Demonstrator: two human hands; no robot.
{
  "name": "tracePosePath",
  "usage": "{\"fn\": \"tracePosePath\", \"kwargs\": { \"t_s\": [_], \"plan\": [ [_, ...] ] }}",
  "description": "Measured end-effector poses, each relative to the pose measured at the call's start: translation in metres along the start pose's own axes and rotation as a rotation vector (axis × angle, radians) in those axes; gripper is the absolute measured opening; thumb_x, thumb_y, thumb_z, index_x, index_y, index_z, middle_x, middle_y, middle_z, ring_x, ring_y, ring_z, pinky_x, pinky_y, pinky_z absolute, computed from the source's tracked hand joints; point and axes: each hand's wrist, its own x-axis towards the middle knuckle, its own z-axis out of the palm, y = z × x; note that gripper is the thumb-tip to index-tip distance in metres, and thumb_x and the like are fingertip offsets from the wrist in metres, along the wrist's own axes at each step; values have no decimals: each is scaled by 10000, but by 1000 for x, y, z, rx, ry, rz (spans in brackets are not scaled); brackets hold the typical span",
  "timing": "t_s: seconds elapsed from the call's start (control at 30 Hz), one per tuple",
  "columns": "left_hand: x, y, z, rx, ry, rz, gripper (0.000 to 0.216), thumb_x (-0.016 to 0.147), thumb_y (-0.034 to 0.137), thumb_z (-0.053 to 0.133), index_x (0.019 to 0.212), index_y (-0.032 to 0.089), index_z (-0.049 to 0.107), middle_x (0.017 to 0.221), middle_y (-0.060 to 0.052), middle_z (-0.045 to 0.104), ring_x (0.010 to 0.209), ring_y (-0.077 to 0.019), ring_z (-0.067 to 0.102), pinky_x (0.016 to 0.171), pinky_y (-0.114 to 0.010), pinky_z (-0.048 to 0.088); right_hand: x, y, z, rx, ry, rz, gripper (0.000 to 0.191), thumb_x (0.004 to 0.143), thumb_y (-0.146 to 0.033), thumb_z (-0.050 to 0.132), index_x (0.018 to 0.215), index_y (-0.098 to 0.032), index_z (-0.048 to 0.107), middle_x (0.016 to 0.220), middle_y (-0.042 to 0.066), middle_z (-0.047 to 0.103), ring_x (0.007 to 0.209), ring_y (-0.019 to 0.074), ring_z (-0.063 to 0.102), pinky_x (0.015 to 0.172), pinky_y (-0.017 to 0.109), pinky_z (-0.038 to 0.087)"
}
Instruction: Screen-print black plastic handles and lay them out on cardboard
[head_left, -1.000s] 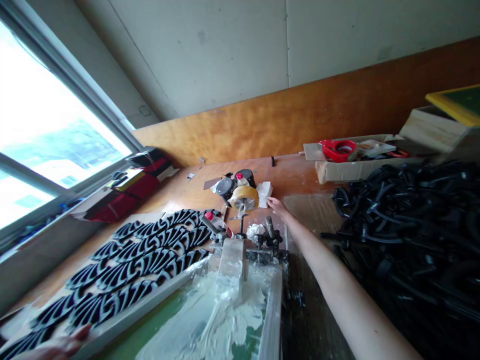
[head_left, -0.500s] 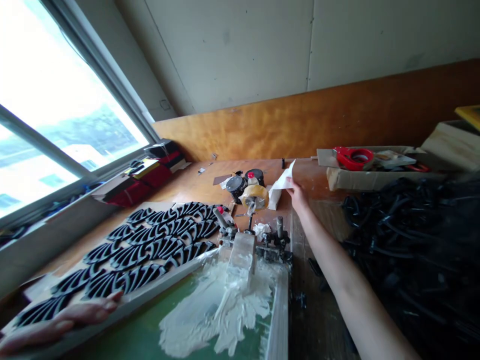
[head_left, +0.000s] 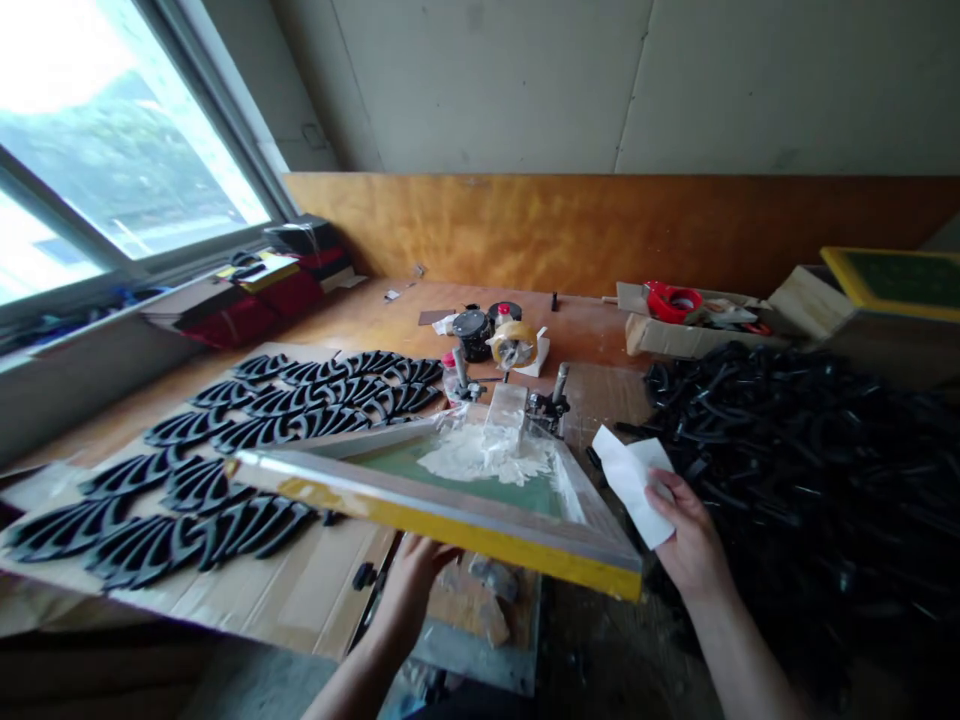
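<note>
A screen-printing frame (head_left: 450, 515) with a yellow front edge and green mesh is tilted up, white ink (head_left: 487, 460) heaped at its far end. My left hand (head_left: 412, 570) reaches under the raised front edge, its fingers curled against the frame's underside. My right hand (head_left: 690, 535) is closed on a white sheet of paper (head_left: 630, 480) beside the frame's right corner. Under the frame lies a worn printing board (head_left: 480, 610).
Several black curved pieces (head_left: 247, 430) lie in rows on cardboard to the left. A big heap of black straps (head_left: 810, 440) fills the right. Jars and a tape roll (head_left: 514, 345) stand behind the frame. A cardboard box with a red tape dispenser (head_left: 671, 300) sits far right.
My right hand has pulled back from the far jars with the white paper to the frame's right corner. The frame's front edge has come up, my left hand now under it.
</note>
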Motion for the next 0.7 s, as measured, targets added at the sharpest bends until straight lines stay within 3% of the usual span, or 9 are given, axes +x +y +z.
{"fn": "tracePosePath", "kwargs": {
  "t_s": [0.13,0.23,0.3,0.4,0.53,0.7],
  "plan": [
    [-15,-49,24,-156,-424,-367,562,707,565,711,1100,170,636,1165,-126,639,1042,-253,609,864,-382,477,-74,59,25,-8,-32,202,357,542,-307,857,873,-290,723,908,-17,746,895,200,666,852,354,516],
    [-18,-67,26,-342,-553,-494,683,687,681,657,1112,147,636,1121,-138,659,1022,-256,615,882,-385,456,-110,92,56,-7,-94,323,320,578,-329,827,879,-288,726,943,-1,744,937,232,665,935,444,477],
    [-17,-71,18,-452,-534,-532,709,663,703,659,1064,118,657,1056,-138,682,965,-248,628,868,-367,461,-123,106,76,-15,-125,377,311,597,-331,812,888,-273,722,962,19,742,931,244,670,935,474,474],
    [-11,-69,1,-587,-410,-508,581,660,568,746,1042,138,665,990,-88,700,850,-188,639,830,-323,479,-127,119,99,-77,-135,365,332,610,-322,805,919,-262,701,998,26,732,942,238,667,913,446,492],
    [5,-61,-22,-630,-313,-397,438,690,393,786,1049,177,658,948,-44,698,741,-131,627,741,-274,496,-121,135,120,-229,-150,249,347,659,-323,785,982,-258,675,1114,22,691,1057,231,626,951,400,473],
    [35,-49,-56,-504,-328,-284,485,694,444,773,1054,141,655,955,-76,696,752,-149,623,700,-267,486,-113,164,141,-535,-86,13,522,651,-374,777,1128,-208,643,1203,90,655,1149,294,570,1017,454,421]
  ]
}}
